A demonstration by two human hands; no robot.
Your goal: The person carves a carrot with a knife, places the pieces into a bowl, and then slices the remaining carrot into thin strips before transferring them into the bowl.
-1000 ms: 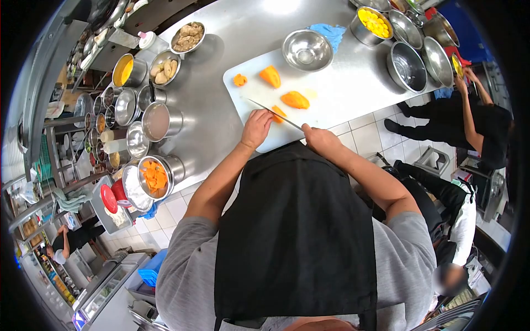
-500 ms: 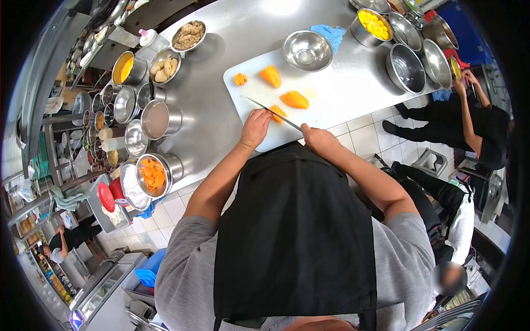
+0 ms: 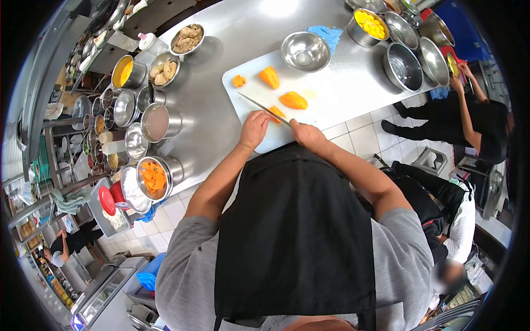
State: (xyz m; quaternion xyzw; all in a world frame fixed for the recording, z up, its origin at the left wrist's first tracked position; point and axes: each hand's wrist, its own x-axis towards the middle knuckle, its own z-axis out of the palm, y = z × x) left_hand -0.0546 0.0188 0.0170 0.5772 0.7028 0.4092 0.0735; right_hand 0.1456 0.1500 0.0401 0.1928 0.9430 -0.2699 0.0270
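Observation:
My right hand (image 3: 307, 135) is closed round the handle of a knife (image 3: 256, 103), whose blade lies across an orange piece (image 3: 276, 113) on the white cutting board (image 3: 237, 99). My left hand (image 3: 254, 128) holds that piece at its left side, fingers bent beside the blade. Farther up the board are two larger orange chunks, one (image 3: 269, 78) above the blade and one (image 3: 293, 100) to its right. A small orange piece (image 3: 239, 81) sits near the board's upper left. An empty steel bowl (image 3: 306, 52) stands at the board's top edge.
A blue cloth (image 3: 326, 37) lies behind the bowl. Steel bowls (image 3: 403, 67) and a pot of yellow pieces (image 3: 367, 27) stand at the right. Pots and a bowl of orange slices (image 3: 154, 177) line the left. Co-workers (image 3: 466, 118) stand beyond the table at right and far left.
My right hand and the knife have moved left and a little up, so the blade tip reaches farther past the orange piece. My left hand stays nearly in place.

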